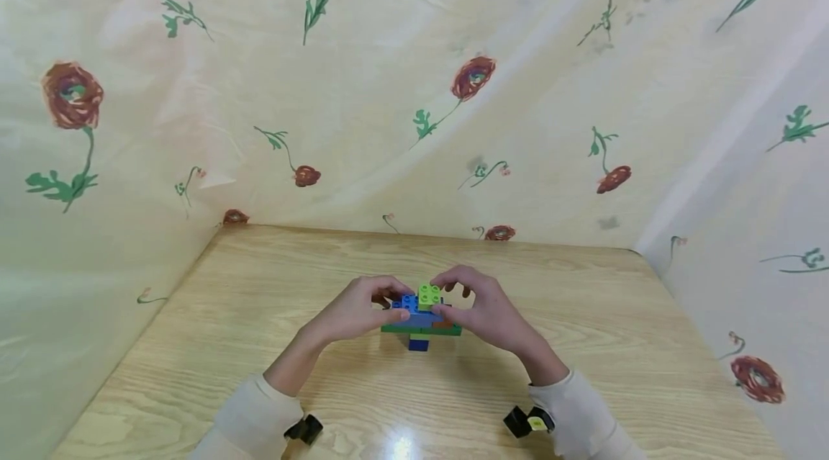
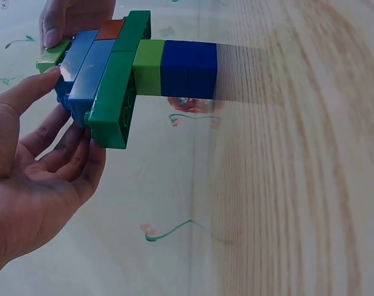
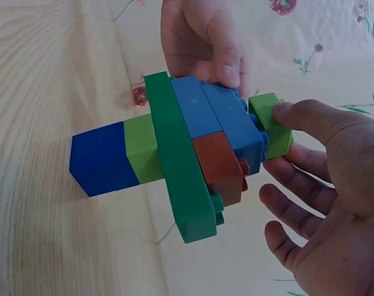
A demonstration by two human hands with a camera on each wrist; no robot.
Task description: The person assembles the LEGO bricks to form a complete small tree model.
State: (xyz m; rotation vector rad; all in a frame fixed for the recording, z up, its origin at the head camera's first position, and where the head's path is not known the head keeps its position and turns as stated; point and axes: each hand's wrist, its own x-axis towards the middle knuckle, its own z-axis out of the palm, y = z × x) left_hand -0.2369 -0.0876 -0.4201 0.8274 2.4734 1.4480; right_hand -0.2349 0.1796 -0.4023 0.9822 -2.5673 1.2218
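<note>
A toy-brick structure stands upright on the wooden table. Its narrow stem has dark blue bricks (image 2: 188,69) below and a light green brick (image 2: 148,68). Across the stem lies a wide row of green bricks (image 3: 174,160), topped by blue bricks (image 3: 233,120) and an orange-brown brick (image 3: 219,160). My left hand (image 1: 355,307) grips the blue bricks at the left, thumb in front and fingers behind. At the top, my right hand (image 1: 486,307) pinches another light green brick (image 1: 425,296) between thumb and fingers. That brick sits slightly tilted over the blue studs; whether it is fully seated, I cannot tell.
The wooden table (image 1: 259,265) reaches back to a hanging flowered cloth (image 1: 363,122), which also rises at both sides. Dark wrist cameras sit below the left sleeve (image 1: 252,409) and the right sleeve (image 1: 583,409).
</note>
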